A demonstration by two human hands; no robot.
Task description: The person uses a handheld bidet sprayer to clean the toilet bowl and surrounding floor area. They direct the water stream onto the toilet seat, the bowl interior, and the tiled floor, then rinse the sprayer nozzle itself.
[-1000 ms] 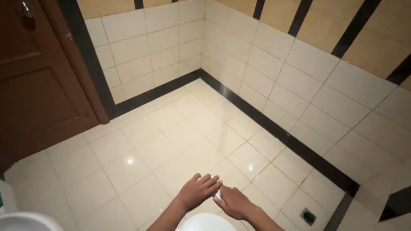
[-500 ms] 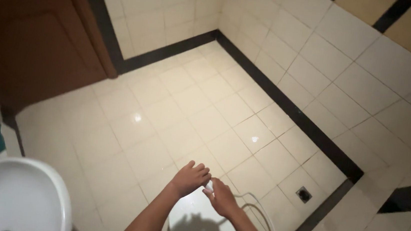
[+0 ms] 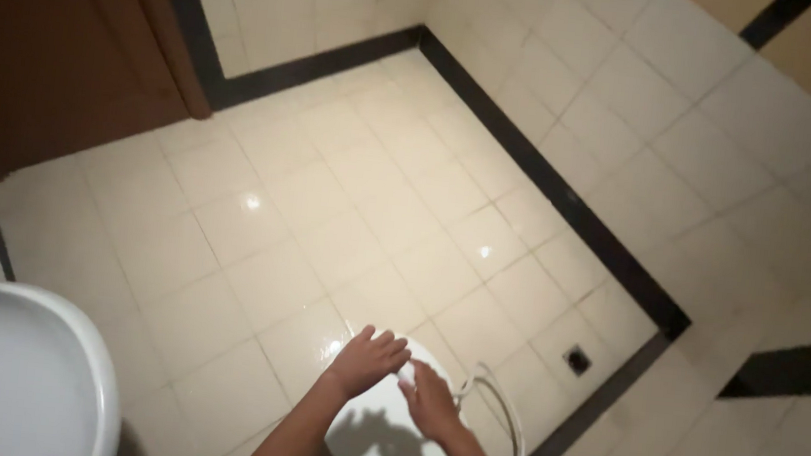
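While both hands hover over the white toilet lid (image 3: 375,443), the left hand (image 3: 368,361) spreads its fingers loosely, holding nothing, and the right hand (image 3: 428,406) rests flat with fingers released on the lid's front part. Right of the lid, the raised seat ring (image 3: 503,418) stands up. Such a lid is probably stiff, smooth, light plastic, best gripped at its front rim.

floor (image 3: 329,201): glossy cream tiles, light spots, ahead of hands | wall (image 3: 675,105): cream tiles with black skirting band (image 3: 549,177), far right | door (image 3: 57,36): dark wood, far left | basin (image 3: 4,378): white, left | floor drain (image 3: 577,359): right
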